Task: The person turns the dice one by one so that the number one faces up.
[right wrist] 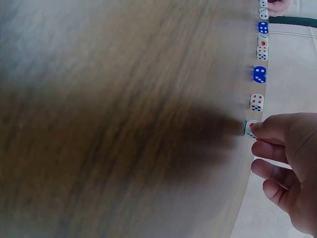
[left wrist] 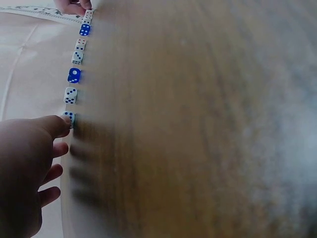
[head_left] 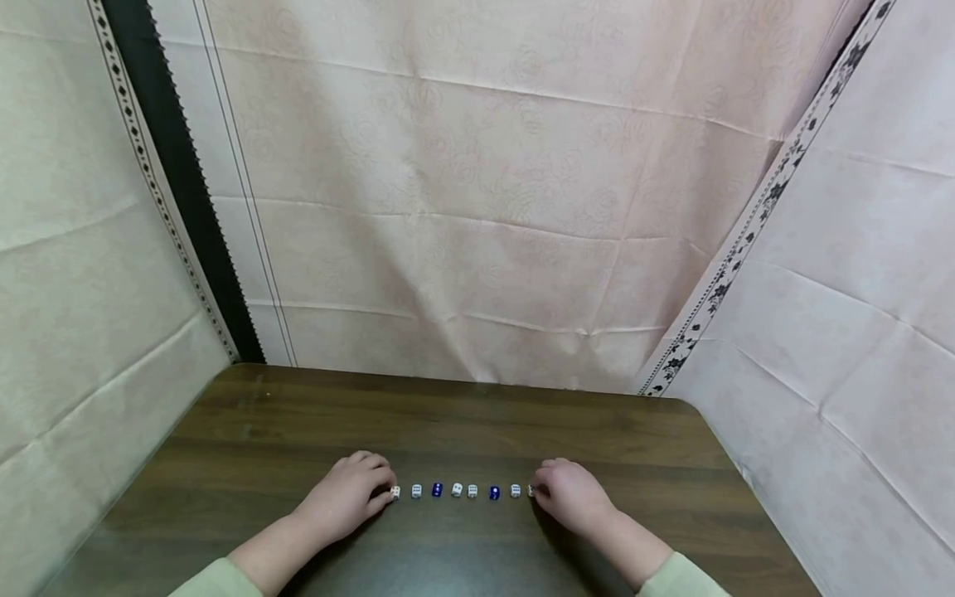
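Observation:
Several small dice stand in one row across the table, mostly white with two blue ones. My left hand (head_left: 346,504) pinches the white die (left wrist: 72,119) at the row's left end, its thumb on the near face. At the opposite end, the thumb and fingers of my right hand (head_left: 576,499) pinch another white die (right wrist: 250,130). Between the hands are a blue die (head_left: 437,489), a second blue die (head_left: 494,492) and several white ones, such as the white die (head_left: 416,491) beside the left end. Two white dice (head_left: 457,490) near the middle sit closer together than the others.
The dark wooden table (head_left: 448,423) has rounded far corners. Pale patterned cloth (head_left: 485,207) hangs behind it, with more cloth (head_left: 836,332) along the right and left sides. A black strip (head_left: 186,182) runs down at the far left corner.

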Available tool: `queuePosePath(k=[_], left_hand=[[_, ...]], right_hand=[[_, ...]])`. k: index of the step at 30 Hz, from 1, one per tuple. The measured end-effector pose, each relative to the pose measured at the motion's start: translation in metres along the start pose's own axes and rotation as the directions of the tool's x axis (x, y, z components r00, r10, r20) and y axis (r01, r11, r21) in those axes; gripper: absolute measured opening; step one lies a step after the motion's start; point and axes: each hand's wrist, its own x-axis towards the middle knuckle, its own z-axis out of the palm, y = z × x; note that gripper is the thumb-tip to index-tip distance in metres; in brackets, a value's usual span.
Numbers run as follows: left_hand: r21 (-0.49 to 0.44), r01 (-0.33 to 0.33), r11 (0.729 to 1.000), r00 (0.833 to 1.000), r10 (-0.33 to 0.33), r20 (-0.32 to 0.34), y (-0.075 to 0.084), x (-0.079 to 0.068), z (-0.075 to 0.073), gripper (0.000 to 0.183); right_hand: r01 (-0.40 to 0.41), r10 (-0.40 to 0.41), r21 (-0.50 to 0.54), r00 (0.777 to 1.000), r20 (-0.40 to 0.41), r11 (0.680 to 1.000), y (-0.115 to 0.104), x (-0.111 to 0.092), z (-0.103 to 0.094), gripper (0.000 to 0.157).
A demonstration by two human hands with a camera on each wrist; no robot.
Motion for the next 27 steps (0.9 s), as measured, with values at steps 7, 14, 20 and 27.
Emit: queuePosePath(k=[7,14,20,27], left_hand=[[-0.006,-0.002,1.000,1.000,0.002,0.012,-0.0001,-0.0003,-0.0006,0.005],[-0.004,-0.004,1.000,1.000,0.004,0.009,0.0000,0.0000,-0.0006,0.006],[0.004,-0.009,1.000,1.000,0.009,-0.001,-0.0001,0.0004,0.0005,0.005],[0.001,0.000,1.000,1.000,0.000,0.008,0.0006,0.0000,-0.0008,0.005]], right_hand=[[0.012,-0.012,-0.010,1.000,0.003,1.000,-0.0002,-0.0001,-0.0007,0.011],[0.029,-0.030,-0.029,1.000,-0.005,0.999,-0.0013,0.0007,-0.0034,0.012],[0.054,-0.055,-0.067,0.998,-0.011,0.996,-0.0019,-0.0006,-0.0047,0.011],[0.064,-0.064,-0.064,0.998,0.011,0.996,-0.0031,-0.0004,-0.0072,0.009]])
